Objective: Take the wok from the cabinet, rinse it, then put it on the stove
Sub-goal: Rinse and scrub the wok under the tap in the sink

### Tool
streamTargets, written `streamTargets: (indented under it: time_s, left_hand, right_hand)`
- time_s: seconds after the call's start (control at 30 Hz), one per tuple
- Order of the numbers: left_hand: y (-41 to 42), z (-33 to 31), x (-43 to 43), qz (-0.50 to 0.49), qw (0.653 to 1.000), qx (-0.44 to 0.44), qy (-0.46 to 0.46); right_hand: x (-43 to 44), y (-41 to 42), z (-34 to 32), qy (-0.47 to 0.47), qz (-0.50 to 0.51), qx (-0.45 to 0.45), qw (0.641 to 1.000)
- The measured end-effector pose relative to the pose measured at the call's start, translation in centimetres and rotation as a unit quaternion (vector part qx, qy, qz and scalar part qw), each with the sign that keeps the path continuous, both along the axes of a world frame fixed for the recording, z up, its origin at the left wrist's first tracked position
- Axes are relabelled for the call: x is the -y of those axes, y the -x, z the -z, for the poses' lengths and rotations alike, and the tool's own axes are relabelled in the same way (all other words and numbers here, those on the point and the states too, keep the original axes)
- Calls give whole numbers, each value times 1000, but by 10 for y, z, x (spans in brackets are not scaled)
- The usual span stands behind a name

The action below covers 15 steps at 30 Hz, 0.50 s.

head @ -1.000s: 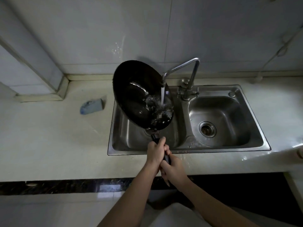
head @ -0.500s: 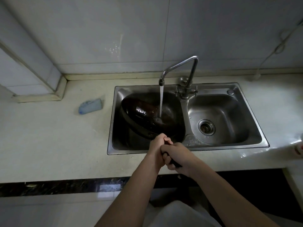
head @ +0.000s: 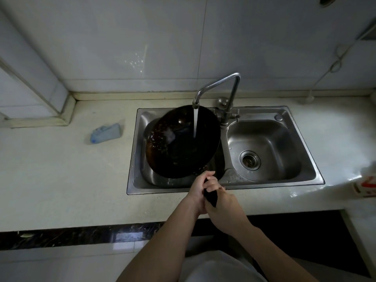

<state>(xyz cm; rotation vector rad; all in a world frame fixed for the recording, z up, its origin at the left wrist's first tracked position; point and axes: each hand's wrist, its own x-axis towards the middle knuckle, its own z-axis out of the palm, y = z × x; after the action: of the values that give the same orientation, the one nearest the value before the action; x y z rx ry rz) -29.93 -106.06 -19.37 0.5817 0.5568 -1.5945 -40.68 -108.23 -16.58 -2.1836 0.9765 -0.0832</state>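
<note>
The black wok [head: 183, 143] hangs tilted over the left basin of the steel double sink [head: 301, 180], its wet dark surface facing me. Water runs from the steel tap [head: 217, 86] onto it and splashes off to the left. Both hands hold its black handle [head: 210, 195] at the sink's front rim: my left hand [head: 198, 187] grips nearer the wok, and my right hand [head: 222, 202] grips just behind it.
A blue cloth [head: 106, 132] lies on the pale counter left of the sink. The right basin with its drain [head: 249, 160] holds nothing. A packet with red print [head: 366, 183] sits at the counter's right edge. A tiled wall stands close behind the tap.
The wok was raised steeply under the tap, dropped low into the left basin, and now sits tipped up again under the stream. Both hands stayed on the handle.
</note>
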Motion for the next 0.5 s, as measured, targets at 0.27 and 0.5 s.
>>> streamTargets:
  time_s: [0.27,0.5]
  left_hand:
    - [7,8,4,-9,988,148,-39]
    - [-1,16,-5,-29,933,336,-126]
  right_hand:
    - [0,13,31,-17,-2,35,999]
    - [-13,-2,39,-128,23,81,988]
